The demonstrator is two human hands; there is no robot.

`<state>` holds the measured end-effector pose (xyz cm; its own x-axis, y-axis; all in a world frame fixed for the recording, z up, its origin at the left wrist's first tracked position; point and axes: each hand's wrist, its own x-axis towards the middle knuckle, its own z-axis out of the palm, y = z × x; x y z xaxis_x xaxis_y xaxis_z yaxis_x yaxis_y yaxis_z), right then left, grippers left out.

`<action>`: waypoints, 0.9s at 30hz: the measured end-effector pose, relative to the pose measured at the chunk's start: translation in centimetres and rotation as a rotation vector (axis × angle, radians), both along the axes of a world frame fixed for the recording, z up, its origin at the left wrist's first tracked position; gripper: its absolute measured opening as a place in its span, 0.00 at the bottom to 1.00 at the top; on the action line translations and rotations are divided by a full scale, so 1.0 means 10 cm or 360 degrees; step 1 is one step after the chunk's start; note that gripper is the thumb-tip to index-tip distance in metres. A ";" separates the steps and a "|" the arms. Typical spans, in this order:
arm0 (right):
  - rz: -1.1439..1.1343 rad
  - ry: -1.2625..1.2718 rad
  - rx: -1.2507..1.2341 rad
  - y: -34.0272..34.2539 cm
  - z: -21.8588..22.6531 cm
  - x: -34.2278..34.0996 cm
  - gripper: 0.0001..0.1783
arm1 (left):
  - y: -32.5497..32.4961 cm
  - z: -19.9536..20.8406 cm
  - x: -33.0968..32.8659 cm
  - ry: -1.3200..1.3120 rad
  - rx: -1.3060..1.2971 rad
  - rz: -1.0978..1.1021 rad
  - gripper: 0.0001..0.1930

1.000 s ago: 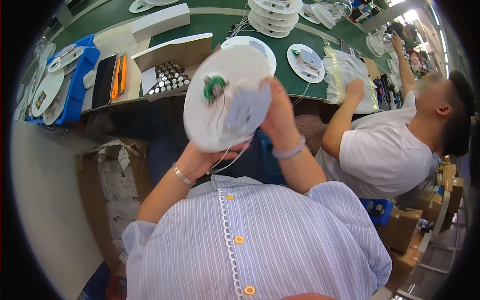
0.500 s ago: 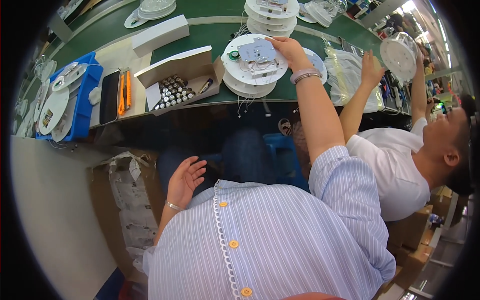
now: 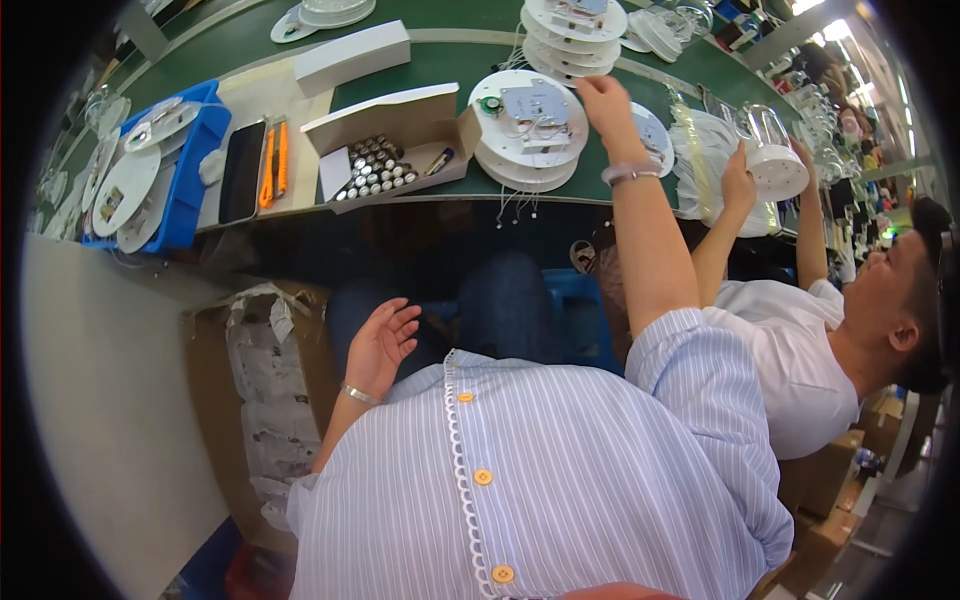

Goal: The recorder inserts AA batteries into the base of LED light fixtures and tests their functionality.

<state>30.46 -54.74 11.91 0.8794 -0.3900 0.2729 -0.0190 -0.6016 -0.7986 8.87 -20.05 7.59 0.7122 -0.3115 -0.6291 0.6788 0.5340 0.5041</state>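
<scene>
My left hand [image 3: 383,345] hangs over my lap, palm up, its fingers apart and loosely bent with nothing in them. Out over the bench, my right hand [image 3: 608,108] hovers at the right edge of the front stack of round white discs [image 3: 500,145]. Its fingers are bent and loose; no held thing shows, though the fingertips are partly hidden. On the top disc lie a silver-grey plate [image 3: 536,103], a small green round part [image 3: 490,105] and wires. Behind stands a taller stack of similar discs [image 3: 572,48]; another disc [image 3: 652,135] lies right of my hand.
An open carton [image 3: 395,110] of small battery-like cylinders [image 3: 375,165] stands left of the stack. Further left are orange cutters [image 3: 281,160], a black phone [image 3: 243,172] and a blue bin [image 3: 205,140]. At right, a co-worker in white [image 3: 775,320] holds a clear-domed white disc [image 3: 775,172].
My right hand has come off the top disc's edge and lifted slightly. The view has shifted, moving the bench rightward. The co-worker has lowered and turned the domed disc.
</scene>
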 end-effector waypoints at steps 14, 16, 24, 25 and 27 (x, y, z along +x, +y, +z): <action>0.1279 0.0388 -0.1712 1.57 0.25 -0.11 0.11 | 1.20 -0.68 -0.20 -0.0267 0.0963 0.1098 0.17; 0.1374 0.0286 -0.1689 1.79 0.13 -0.10 0.09 | 2.70 -1.46 -0.94 -0.0238 0.2824 -0.0026 0.14; 0.1318 0.0284 -0.1663 1.66 0.29 -0.17 0.08 | 2.93 -2.26 -0.78 -0.0500 0.3050 -0.0158 0.15; 0.1307 0.0272 -0.1593 1.61 0.37 -0.20 0.09 | 2.91 -2.31 -0.72 -0.0526 0.3029 -0.0175 0.15; 0.1193 0.0228 -0.1497 1.56 0.49 -0.29 0.09 | 2.90 -2.44 -0.68 -0.0544 0.2997 -0.0194 0.15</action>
<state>27.58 -39.14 16.78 0.8476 0.5276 0.0578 0.5305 -0.8454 -0.0626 2.11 8.97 -16.78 0.8906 0.4543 -0.0223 0.4262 -0.8164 0.3896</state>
